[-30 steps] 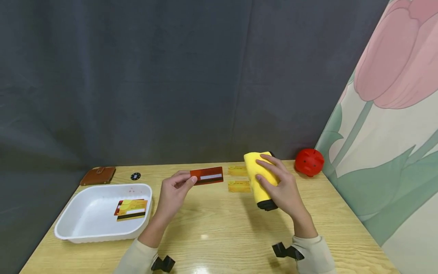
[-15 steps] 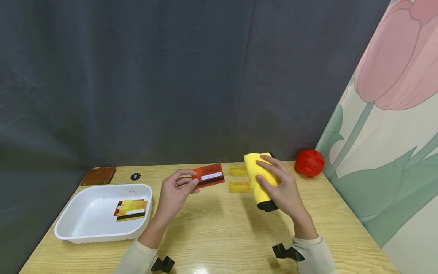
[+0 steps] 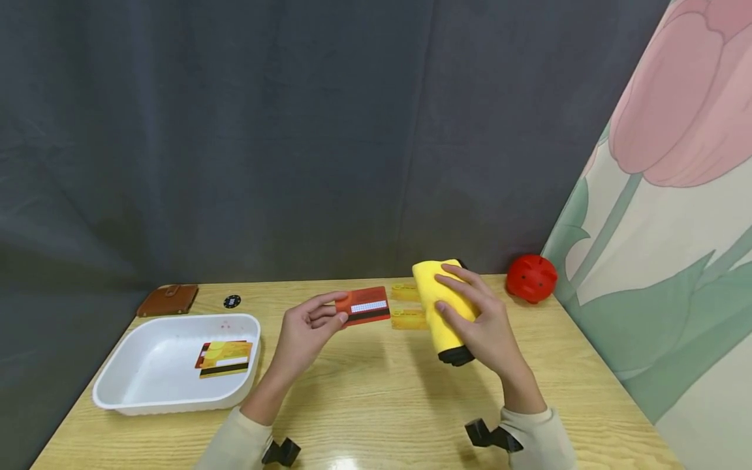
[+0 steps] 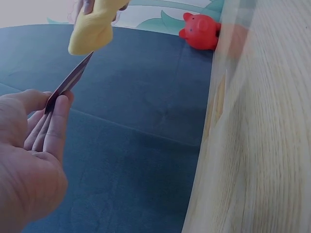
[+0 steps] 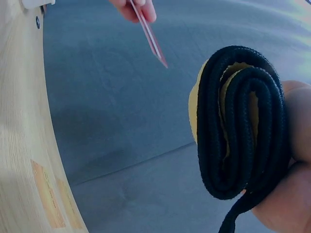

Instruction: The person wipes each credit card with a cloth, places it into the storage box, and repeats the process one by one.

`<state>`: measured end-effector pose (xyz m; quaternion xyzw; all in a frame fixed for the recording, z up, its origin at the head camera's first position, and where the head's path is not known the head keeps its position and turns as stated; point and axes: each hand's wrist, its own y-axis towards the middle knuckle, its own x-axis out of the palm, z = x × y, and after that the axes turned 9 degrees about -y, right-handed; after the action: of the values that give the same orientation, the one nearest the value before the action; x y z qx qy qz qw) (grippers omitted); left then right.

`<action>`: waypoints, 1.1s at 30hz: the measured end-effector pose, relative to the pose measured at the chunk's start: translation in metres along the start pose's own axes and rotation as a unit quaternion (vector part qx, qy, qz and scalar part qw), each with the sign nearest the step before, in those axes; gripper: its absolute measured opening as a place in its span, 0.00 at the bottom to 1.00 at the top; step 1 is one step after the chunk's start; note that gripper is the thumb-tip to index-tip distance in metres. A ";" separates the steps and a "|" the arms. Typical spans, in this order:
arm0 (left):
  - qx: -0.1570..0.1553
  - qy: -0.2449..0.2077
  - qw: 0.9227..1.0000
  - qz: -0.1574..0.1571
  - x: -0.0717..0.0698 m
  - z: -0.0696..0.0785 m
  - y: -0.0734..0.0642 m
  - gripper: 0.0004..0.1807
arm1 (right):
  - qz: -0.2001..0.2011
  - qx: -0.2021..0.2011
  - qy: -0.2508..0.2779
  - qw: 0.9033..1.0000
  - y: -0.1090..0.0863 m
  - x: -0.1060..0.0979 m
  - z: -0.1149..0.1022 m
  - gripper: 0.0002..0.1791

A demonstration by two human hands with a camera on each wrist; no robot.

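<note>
A red card with a dark stripe and a white strip is pinched at its left end between the thumb and fingers of my left hand. In the left wrist view the card is seen nearly edge-on, raised off the table. My right hand grips a folded yellow cloth with black edging. From the right wrist, the cloth's rolled black edge faces the camera. The card's free end points toward the cloth, with a gap between them. Two yellow cards lie on the table behind, partly covered by the cloth.
A white plastic tray stands at the left, with yellow and red cards inside. Behind it are a brown wallet and a black chip. A red piggy bank sits at the back right of the wooden table.
My left hand has moved a little to the right with the red card, whose face has tilted more toward the head camera. The yellow cloth has shifted slightly left in my right hand.
</note>
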<state>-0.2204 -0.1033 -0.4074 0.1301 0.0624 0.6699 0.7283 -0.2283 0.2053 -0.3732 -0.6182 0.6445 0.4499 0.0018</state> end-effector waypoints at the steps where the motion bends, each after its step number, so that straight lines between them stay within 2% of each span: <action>1: 0.001 0.000 1.000 -0.002 0.000 0.000 0.000 0.20 | -0.001 -0.002 0.003 1.000 0.000 0.001 -0.001 0.23; 9: 0.007 -0.001 1.000 -0.020 0.000 -0.004 0.000 0.22 | -0.027 -0.040 0.037 0.998 -0.002 0.013 -0.016 0.25; 20: 0.003 0.003 1.000 -0.030 0.003 -0.007 0.002 0.25 | -0.069 -0.097 0.052 0.991 -0.007 0.032 -0.032 0.24; 25: 0.006 -0.007 0.999 -0.047 0.005 -0.008 0.001 0.26 | -0.096 -0.128 0.039 0.986 -0.011 0.040 -0.035 0.23; 28: 0.013 -0.017 0.998 -0.057 0.006 -0.008 -0.001 0.26 | -0.097 -0.142 0.025 0.985 -0.012 0.045 -0.036 0.23; 33: 0.029 -0.026 0.997 -0.063 0.007 -0.008 -0.003 0.26 | -0.095 -0.140 -0.001 0.986 -0.012 0.050 -0.035 0.23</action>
<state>-0.2193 -0.0954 -0.4150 0.1644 0.0709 0.6166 0.7666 -0.2111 0.1469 -0.3877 -0.6701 0.5139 0.5340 -0.0411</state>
